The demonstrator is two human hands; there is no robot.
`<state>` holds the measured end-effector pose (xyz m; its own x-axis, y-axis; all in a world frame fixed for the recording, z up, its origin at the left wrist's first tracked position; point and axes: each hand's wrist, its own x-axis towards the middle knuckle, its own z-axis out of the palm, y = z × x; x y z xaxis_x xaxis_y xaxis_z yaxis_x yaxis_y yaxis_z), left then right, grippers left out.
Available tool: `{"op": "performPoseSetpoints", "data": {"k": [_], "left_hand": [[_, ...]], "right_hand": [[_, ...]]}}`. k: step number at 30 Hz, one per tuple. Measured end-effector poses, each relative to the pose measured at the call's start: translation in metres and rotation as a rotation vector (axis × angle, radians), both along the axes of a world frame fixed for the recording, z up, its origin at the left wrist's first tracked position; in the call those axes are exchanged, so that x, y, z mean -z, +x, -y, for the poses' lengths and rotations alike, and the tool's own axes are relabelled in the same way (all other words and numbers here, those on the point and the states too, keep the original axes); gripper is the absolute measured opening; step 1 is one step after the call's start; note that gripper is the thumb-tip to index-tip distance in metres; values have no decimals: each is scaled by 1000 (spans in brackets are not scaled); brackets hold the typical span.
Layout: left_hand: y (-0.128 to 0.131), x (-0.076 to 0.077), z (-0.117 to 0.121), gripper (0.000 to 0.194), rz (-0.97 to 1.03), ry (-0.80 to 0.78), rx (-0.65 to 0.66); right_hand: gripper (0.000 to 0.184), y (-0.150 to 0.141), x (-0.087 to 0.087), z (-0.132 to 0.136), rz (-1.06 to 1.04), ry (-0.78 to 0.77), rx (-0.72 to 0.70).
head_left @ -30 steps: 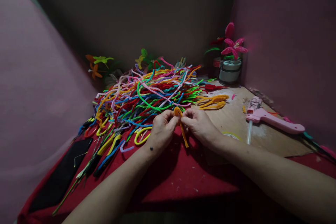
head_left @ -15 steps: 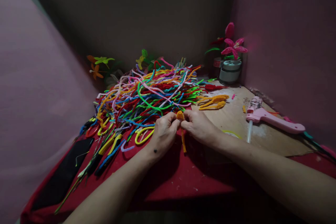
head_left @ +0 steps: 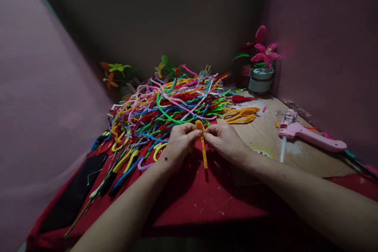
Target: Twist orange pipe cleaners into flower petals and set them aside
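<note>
Both my hands pinch one orange pipe cleaner [head_left: 203,150] folded into a small loop at the top, its tail hanging down over the red cloth [head_left: 206,201]. My left hand [head_left: 178,145] grips it from the left with closed fingers. My right hand [head_left: 225,140] grips it from the right, fingertips pressed together. Just behind the hands lies a big tangled pile of multicoloured pipe cleaners [head_left: 171,104].
Several folded orange petal shapes [head_left: 242,114] lie on a cardboard sheet [head_left: 298,153] at right, beside a pink glue gun [head_left: 307,136]. A pink pipe-cleaner flower in a grey pot [head_left: 261,69] stands in the back right corner. Small orange and green flowers [head_left: 113,73] and a black strip [head_left: 73,195] sit at left.
The hands have kept working the orange pipe cleaner in place; its hanging tail has straightened and shifted slightly left. The view has tilted down a little.
</note>
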<state>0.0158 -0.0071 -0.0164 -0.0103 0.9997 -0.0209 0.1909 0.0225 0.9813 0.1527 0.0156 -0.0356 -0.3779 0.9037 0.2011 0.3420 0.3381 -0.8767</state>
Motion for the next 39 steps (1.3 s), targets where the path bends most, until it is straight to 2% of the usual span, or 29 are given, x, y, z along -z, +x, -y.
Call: {"op": "performPoseSetpoints", "data": {"k": [5,10,12,14,19,21,23,27,32,39], "left_hand": [[4,2,2,13,-28,30,-9],[10,11,3,8,-63,83,-25],[9,11,2,9,-42,72,-20],[7,8,1,11,5,58,-7],[-2,2,-1,16,153,32,49],[-4,2,-2,17,211,1,65],[-6,2,-4,19,279,-36,93],[-9,0,-7,26,381,-105,198],[-15,-3,-8,31,419,-190,301],[-17,-1,-9,21,344,-191,276]], "right_hand": [[19,2,0,2,-5,0,36],[17,3,-4,3,158,129,64],[17,3,-3,1,141,127,57],[18,3,-2,-1,-3,5,-2],[21,1,2,-6,-486,-502,-205],[20,1,4,-7,-585,-641,-227],[21,0,6,-8,-649,-714,-259],[20,0,9,-7,-697,-707,-325],[16,1,5,-4,-674,-737,-309],[15,1,2,0,-603,-653,-241]]}}
